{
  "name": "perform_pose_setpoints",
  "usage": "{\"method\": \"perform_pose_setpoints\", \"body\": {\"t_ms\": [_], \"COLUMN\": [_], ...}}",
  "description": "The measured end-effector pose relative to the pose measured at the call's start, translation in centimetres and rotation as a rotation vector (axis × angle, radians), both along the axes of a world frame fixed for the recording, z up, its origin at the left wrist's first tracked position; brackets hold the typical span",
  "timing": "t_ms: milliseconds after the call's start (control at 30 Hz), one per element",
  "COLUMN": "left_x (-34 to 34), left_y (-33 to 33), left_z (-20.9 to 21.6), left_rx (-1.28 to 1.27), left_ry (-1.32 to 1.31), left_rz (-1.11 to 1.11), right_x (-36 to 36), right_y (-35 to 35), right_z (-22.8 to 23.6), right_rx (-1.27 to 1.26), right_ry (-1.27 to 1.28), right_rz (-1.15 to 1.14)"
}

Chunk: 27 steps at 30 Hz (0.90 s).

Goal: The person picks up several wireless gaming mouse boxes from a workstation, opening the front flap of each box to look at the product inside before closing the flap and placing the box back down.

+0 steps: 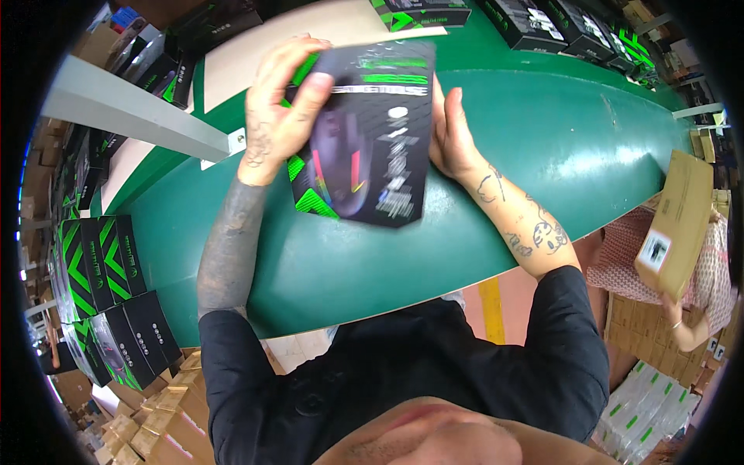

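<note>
A black mouse box [380,147] with green accents and a picture of a computer mouse is held up above the green table, its front facing me and slightly blurred. My left hand [280,105] grips its upper left side, the thumb across the front and some fingers hidden at the far side. Against the right edge rests my right hand [456,136], thumb raised along that side and the other fingers mostly hidden behind the box. Both hands bear on this one box.
The green table [511,101] curves across the view. A grey metal post [147,108] rises at its left. Stacked black boxes [101,260] stand at the left edge; more black boxes [535,23] line the back. At right, a person [628,248] carries a brown carton [676,221].
</note>
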<state>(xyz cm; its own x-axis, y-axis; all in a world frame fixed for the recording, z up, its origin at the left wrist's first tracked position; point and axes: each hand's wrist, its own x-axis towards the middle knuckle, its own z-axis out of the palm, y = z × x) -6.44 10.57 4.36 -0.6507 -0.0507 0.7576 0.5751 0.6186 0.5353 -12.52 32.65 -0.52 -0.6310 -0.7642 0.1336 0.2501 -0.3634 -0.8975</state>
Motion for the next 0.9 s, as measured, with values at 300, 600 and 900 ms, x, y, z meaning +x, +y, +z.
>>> {"method": "perform_pose_setpoints", "body": {"t_ms": [300, 600, 900], "left_x": [1.8, 1.1, 3.0], "left_y": [1.4, 5.7, 2.0], "left_z": [5.4, 4.8, -1.8], "left_rx": [0.914, 0.104, -0.897], "left_ry": [-0.142, -0.032, -0.547], "left_rz": [-0.826, 0.229, 0.147], "right_x": [1.1, -2.2, -3.1], "right_y": [0.3, 0.8, 0.5], "right_z": [-0.5, -1.3, -1.3], "right_rx": [-0.028, 0.141, 0.292], "right_ry": [0.419, 0.293, 0.200], "right_rz": [-0.319, -0.580, -0.765]}}
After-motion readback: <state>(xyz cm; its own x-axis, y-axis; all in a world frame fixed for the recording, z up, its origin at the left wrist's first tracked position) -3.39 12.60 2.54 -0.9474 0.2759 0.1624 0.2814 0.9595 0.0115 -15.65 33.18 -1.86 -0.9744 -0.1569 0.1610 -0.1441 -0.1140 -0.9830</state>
